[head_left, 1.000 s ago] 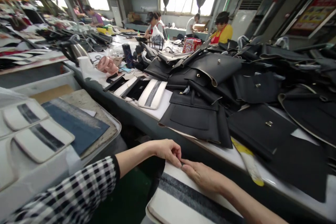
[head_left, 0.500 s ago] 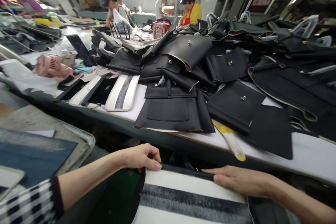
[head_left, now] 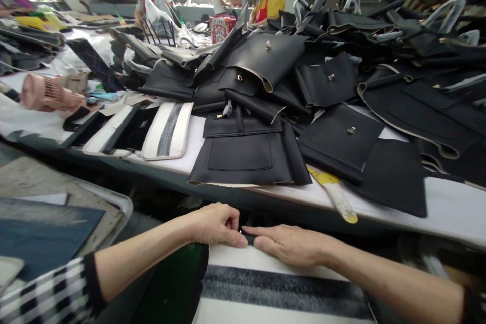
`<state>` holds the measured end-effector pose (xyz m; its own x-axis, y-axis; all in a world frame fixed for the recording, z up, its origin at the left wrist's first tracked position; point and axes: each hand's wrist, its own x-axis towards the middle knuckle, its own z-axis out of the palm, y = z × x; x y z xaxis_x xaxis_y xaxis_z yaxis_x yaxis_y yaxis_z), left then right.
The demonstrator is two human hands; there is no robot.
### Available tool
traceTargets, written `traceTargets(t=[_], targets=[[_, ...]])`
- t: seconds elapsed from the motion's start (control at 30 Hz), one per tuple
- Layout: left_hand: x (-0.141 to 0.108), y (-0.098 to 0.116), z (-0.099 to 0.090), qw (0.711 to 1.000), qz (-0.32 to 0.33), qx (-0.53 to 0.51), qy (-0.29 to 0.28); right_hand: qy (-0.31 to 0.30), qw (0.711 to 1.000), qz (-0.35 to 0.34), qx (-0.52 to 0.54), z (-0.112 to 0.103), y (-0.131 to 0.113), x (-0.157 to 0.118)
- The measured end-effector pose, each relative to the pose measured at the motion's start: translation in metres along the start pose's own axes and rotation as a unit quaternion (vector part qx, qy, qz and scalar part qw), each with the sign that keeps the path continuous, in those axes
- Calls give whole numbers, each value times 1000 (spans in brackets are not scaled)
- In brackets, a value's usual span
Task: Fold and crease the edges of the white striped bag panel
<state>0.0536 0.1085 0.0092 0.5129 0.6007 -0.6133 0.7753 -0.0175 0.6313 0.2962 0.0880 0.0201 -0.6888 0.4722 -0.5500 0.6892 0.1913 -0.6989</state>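
Note:
A white bag panel (head_left: 228, 309) with a dark grey stripe lies low in front of me, its near part cut off by the bottom of the view. Thumb and curled fingers of my left hand (head_left: 218, 225) pinch the panel's far edge, where a bit of black strip shows. Just right of it, my right hand (head_left: 292, 245) lies on the same edge with its fingers stretched toward the left thumb. The two hands are almost touching. Most of the black strip is hidden by my right hand.
Across a long white table (head_left: 451, 202) lie many black leather bag pieces (head_left: 243, 154). A white striped panel (head_left: 167, 131), a pink fan (head_left: 47, 93) and a yellow-and-white tool (head_left: 336, 195) are there too. A worn tray (head_left: 121, 202) stands at left; several people work behind.
My right hand has slid left along the panel's edge, up close to my left hand. The left hand has shifted slightly right, still pinching. The view has tilted down a little.

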Motion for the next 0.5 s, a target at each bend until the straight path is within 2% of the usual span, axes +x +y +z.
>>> traceTargets(t=[0.1, 0.17, 0.23, 0.3, 0.33, 0.4, 0.47, 0.5], targets=[[-1, 8, -1, 999, -2, 32, 32, 39, 998, -46, -9, 7, -8, 18], [-6, 18, 1, 994, 24, 67, 85, 78, 995, -54, -4, 8, -7, 19], [-16, 32, 9, 979, 90, 103, 150, 142, 989, -46, 11, 7, 0, 6], [-30, 48, 26, 961, 167, 114, 190, 238, 970, -24, 41, 11, 15, -20], [-38, 57, 38, 953, 202, 112, 194, 297, 953, -3, 61, 16, 26, -37], [-52, 75, 67, 944, 261, 108, 171, 416, 900, 62, 111, 35, 49, -75], [-60, 93, 97, 934, 310, 128, 127, 504, 836, 142, 165, 67, 71, -107], [-61, 101, 112, 928, 323, 148, 108, 525, 810, 175, 192, 87, 79, -118]])
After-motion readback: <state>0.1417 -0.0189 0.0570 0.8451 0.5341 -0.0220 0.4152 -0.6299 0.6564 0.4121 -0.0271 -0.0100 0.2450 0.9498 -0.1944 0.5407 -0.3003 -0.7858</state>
